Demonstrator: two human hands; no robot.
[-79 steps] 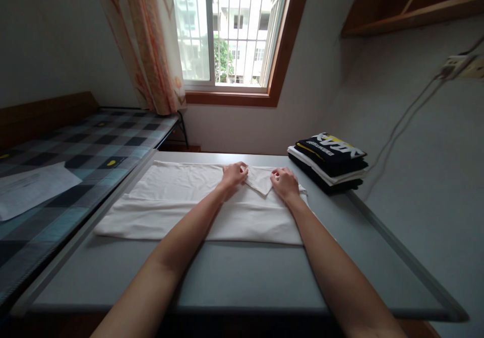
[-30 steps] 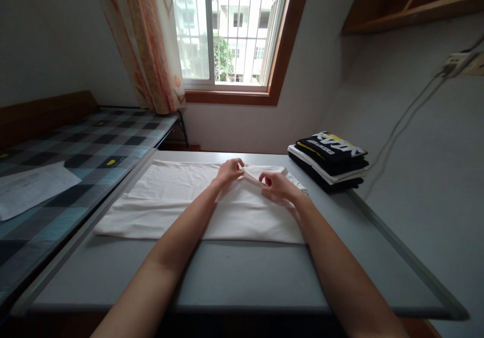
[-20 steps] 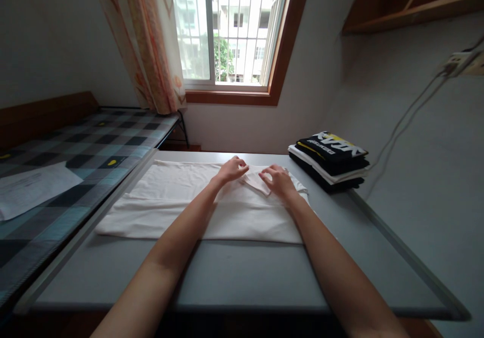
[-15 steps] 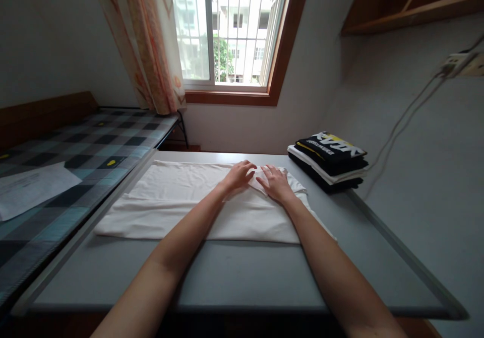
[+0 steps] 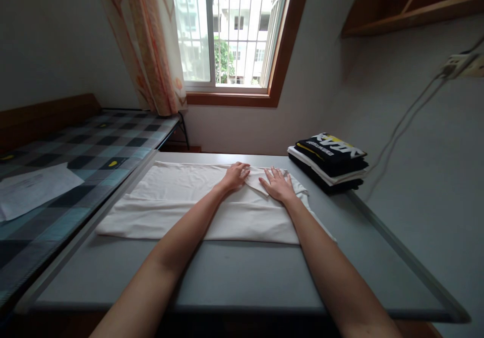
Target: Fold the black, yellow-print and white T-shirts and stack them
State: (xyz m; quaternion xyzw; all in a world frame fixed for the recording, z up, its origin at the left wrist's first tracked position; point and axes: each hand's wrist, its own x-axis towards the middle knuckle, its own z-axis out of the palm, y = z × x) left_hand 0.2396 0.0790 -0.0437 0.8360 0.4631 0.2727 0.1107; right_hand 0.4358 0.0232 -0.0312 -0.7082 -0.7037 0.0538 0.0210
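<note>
A white T-shirt (image 5: 181, 182) lies partly folded on the grey table, its near side turned over into a long strip and a sleeve flap laid across its right part. My left hand (image 5: 235, 177) rests on the shirt at the left edge of that flap, fingers extended to the right and thumb apart from them. Palm down, my right hand (image 5: 278, 183) presses on the flap with its fingers spread. Both hands touch the cloth without visibly gripping it.
On the table's (image 5: 234, 277) right back side stands a stack of folded clothes (image 5: 328, 161), black and white. A bed with a checked mattress (image 5: 124, 136) and paper sheets (image 5: 41, 187) adjoins the left edge. Cables (image 5: 397, 126) run down the right wall.
My left hand has slid slightly left along the cloth, away from my right hand. My right hand has shifted slightly right and its fingers are spread wider. The shirt keeps its place.
</note>
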